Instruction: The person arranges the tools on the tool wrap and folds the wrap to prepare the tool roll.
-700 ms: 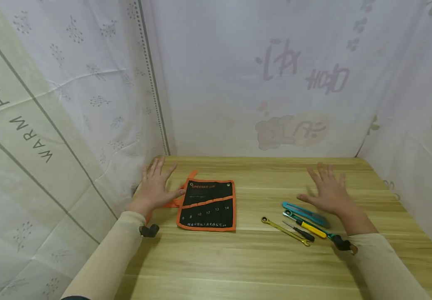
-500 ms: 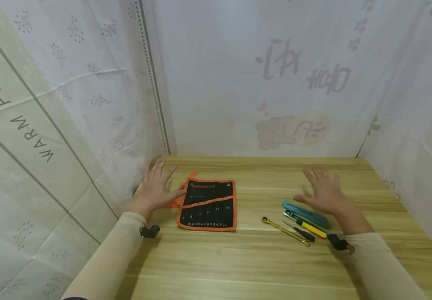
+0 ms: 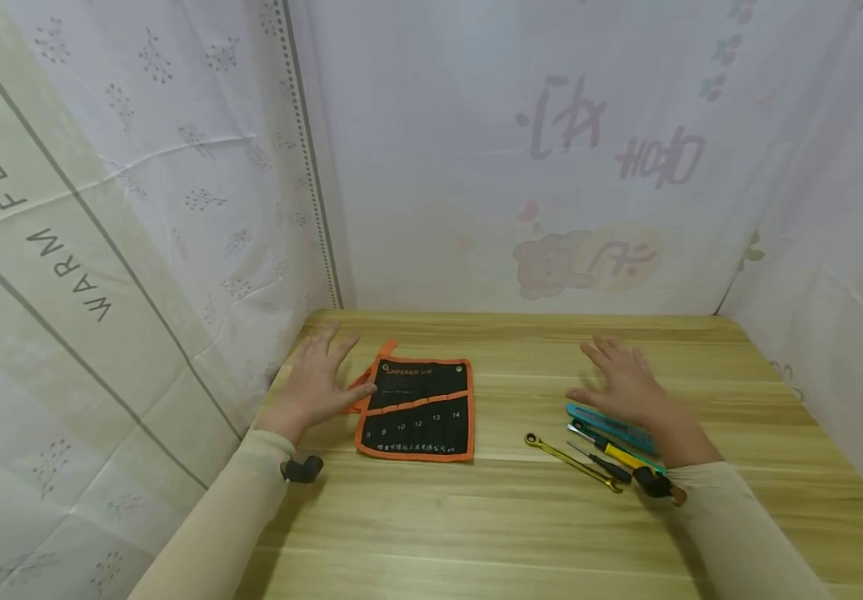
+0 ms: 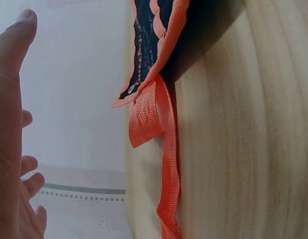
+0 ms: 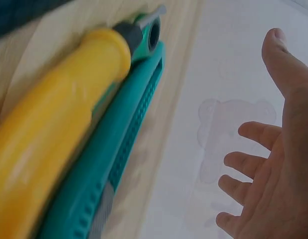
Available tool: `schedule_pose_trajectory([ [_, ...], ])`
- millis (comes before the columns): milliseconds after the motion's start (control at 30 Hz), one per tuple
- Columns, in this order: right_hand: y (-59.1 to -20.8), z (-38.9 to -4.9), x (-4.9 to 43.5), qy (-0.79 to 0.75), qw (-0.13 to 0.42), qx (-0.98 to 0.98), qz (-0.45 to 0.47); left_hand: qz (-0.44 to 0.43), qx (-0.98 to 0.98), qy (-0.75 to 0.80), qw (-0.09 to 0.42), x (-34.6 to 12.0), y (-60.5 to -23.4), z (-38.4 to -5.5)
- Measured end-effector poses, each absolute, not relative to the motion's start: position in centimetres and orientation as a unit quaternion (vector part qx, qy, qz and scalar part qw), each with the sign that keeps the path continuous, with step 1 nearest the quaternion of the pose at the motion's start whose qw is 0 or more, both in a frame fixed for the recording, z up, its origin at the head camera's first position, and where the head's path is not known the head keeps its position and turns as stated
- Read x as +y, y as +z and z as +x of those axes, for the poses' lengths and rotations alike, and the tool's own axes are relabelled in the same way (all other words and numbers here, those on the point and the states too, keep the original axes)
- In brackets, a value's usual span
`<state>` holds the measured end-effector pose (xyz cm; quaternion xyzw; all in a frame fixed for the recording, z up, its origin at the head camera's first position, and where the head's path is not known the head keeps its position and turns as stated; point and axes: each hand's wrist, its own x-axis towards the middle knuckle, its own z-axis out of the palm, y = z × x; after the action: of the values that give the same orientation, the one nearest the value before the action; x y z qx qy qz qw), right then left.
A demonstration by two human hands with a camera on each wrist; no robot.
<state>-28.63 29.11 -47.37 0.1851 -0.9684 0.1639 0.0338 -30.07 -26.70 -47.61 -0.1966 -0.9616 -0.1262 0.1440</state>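
Note:
My left hand (image 3: 314, 385), fingers spread, hovers at the left edge of a black tool pouch (image 3: 416, 429) with orange trim and pocket numbers. In the left wrist view the pouch's orange strap (image 4: 168, 164) trails along the tabletop, apart from the fingers. Over on the right, my right hand (image 3: 622, 385) is held above a group of tools with its fingers apart and nothing in them. Under it lie a teal utility knife (image 3: 604, 423), a green ratchet wrench (image 5: 151, 35), a yellow-handled screwdriver (image 5: 64, 119) and a small black-handled screwdriver (image 3: 611, 468). A gold ratchet wrench (image 3: 566, 458) lies left of them.
The wooden table (image 3: 431, 533) runs back to a printed curtain (image 3: 431, 167). More curtain hangs close along the left side (image 3: 139, 333) and the right side (image 3: 836, 350). Wood surface separates the pouch from the tools.
My right hand has moved left and slightly inward over the tools. The left hand has shifted only slightly, and the head view has turned a little. Pouch and tools stay in place.

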Motion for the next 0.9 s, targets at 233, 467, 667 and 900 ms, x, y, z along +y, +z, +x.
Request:
schedule_pose_trajectory([
  [233,-47.7,-28.9,27.7,0.168,0.034,-0.965,0.196,-0.198,-0.96,-0.139,0.138,-26.4,-47.8,-29.4],
  [467,-48.3,-29.4,26.0,0.178,0.039,-0.961,0.21,-0.194,-0.958,-0.157,0.142,-26.2,-48.5,-28.6],
  [667,-48.5,-29.5,24.5,0.185,0.042,-0.956,0.225,-0.201,-0.955,-0.158,0.148,-25.7,-49.1,-27.4],
  [900,-48.7,-29.9,22.8,0.199,0.028,-0.953,0.225,-0.202,-0.95,-0.173,0.161,-25.2,-49.6,-26.3],
])
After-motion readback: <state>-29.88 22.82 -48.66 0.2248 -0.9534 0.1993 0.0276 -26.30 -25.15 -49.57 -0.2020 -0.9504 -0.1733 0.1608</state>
